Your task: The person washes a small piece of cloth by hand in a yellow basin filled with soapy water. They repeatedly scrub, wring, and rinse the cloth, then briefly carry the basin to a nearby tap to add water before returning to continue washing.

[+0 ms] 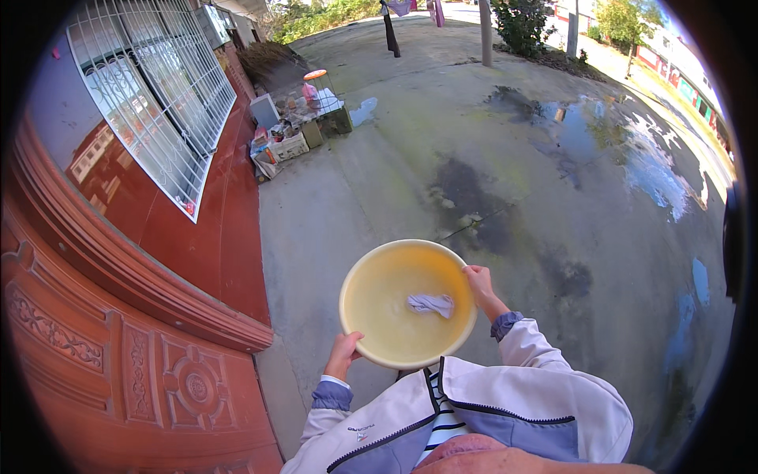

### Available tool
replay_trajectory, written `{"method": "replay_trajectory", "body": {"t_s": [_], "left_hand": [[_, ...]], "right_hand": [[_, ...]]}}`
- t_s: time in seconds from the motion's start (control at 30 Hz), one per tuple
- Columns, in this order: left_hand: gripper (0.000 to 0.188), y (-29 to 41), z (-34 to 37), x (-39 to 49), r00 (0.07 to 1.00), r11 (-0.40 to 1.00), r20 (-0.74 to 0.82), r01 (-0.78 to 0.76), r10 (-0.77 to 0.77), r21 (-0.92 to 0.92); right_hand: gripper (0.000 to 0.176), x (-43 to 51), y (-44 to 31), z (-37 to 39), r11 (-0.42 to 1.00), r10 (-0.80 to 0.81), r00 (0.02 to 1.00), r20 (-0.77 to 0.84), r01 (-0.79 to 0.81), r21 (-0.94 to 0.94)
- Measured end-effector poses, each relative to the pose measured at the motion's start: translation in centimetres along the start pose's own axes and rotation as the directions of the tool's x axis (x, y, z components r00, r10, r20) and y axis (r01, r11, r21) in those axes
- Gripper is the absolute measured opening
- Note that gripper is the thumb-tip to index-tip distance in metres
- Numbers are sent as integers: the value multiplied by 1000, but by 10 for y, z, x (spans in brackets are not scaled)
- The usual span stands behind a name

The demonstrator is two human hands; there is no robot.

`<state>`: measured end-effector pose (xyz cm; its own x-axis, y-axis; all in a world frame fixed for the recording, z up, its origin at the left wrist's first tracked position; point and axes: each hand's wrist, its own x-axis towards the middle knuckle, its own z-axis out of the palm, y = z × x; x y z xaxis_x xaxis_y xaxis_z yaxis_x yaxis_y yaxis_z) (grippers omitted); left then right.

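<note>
A round yellow plastic basin (379, 296) is held out in front of me above the concrete. My left hand (343, 354) grips its rim at the lower left, thumb over the edge. On the opposite side, my right hand (481, 284) has hold of the rim at the upper right. Inside the basin lies a small crumpled pale lilac cloth (431, 305), right of the middle. Whether there is water around the cloth, I cannot tell. The fingers under the rim are mostly hidden.
To my left stand a carved reddish-brown door (195, 385) and a wall with a barred window (160, 112). Ahead, clutter (290, 142) and an orange-topped stool (315, 74) line the wall. Puddles (583, 127) wet the concrete yard (379, 183) on the right. A post (485, 35) rises farther off.
</note>
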<state>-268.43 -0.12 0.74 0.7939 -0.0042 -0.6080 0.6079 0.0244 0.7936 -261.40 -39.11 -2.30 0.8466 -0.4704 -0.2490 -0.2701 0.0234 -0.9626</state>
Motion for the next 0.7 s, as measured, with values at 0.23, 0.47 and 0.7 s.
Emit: {"method": "replay_trajectory", "body": {"t_s": [0.23, 0.47, 0.7], "left_hand": [[37, 154, 12, 201, 999, 995, 18, -45, 44, 85], [37, 313, 45, 395, 995, 990, 103, -28, 14, 136], [39, 447, 88, 620, 988, 995, 154, -26, 10, 98]], "right_hand": [[27, 218, -23, 98, 1000, 21, 993, -120, -22, -8], [25, 393, -125, 160, 999, 32, 988, -150, -30, 17], [24, 613, -177, 233, 1000, -13, 985, -171, 13, 1]]}}
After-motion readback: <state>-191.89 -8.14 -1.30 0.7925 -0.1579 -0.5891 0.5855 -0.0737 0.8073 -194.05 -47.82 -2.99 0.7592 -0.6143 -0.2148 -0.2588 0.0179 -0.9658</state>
